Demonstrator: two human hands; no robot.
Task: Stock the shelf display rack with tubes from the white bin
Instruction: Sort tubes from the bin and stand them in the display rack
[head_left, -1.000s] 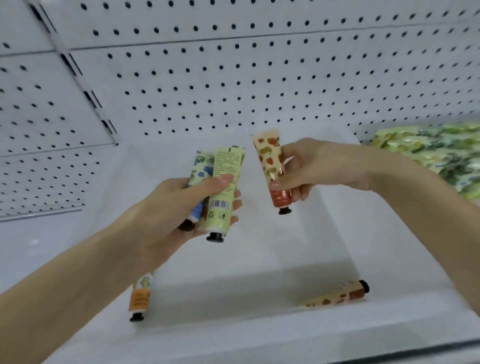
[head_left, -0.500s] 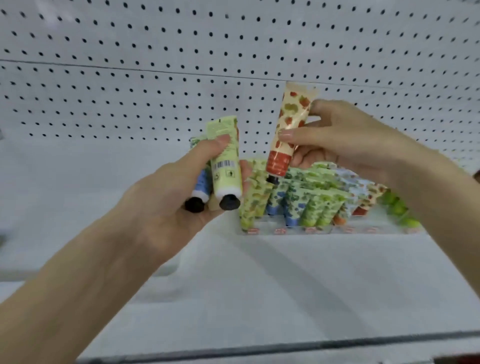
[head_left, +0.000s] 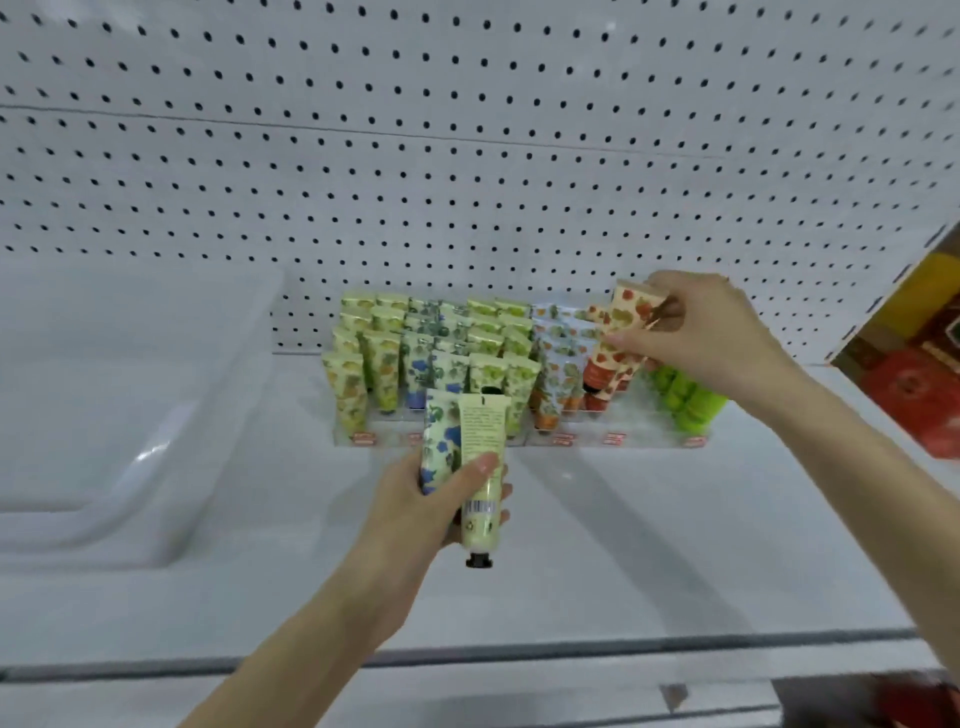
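My left hand grips two tubes in front of the rack: a pale green tube with a barcode and black cap pointing down, and a blue-flowered tube beside it. My right hand pinches a red strawberry-print tube by its crimped end, cap down, over the rack's right part. The clear display rack stands against the pegboard, filled with rows of upright tubes. The white bin sits on the shelf to the left; its inside is not visible.
A white pegboard wall rises behind the shelf. Bright green items stand at the rack's right end. Red and yellow packages lie past the shelf's right edge. The shelf's front lip runs below my arms.
The view swung from the bin to the rack. My right hand carried the strawberry tube right and down onto the rack. My left hand lowered with its two tubes.
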